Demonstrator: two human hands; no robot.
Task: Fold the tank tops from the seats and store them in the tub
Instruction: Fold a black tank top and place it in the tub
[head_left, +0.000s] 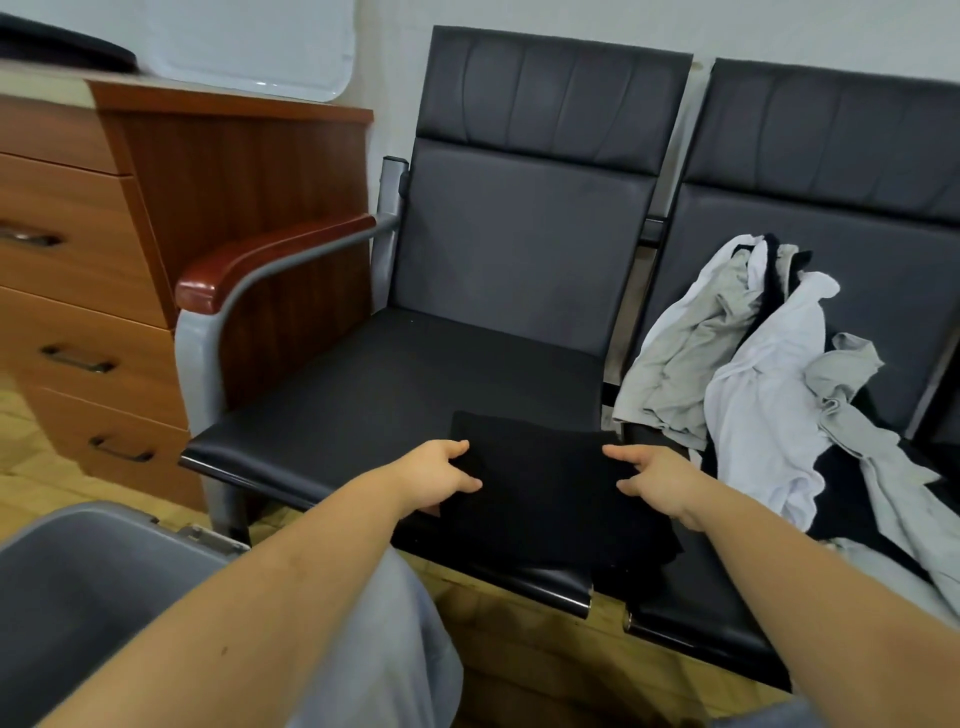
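Here, the folded black top lies between both hands on the seat: left hand pinches its left edge, right hand its right; the tub sits left of the seat.

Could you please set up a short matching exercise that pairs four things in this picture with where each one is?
Things:
1. black folded top
2. pile of tops
3. grey tub
4. wooden drawers

Places:
A. far left, beyond the armrest
B. front of the left seat, between both hands
C. bottom left, on the floor
D. on the right seat

Pairs: 1-B, 2-D, 3-C, 4-A
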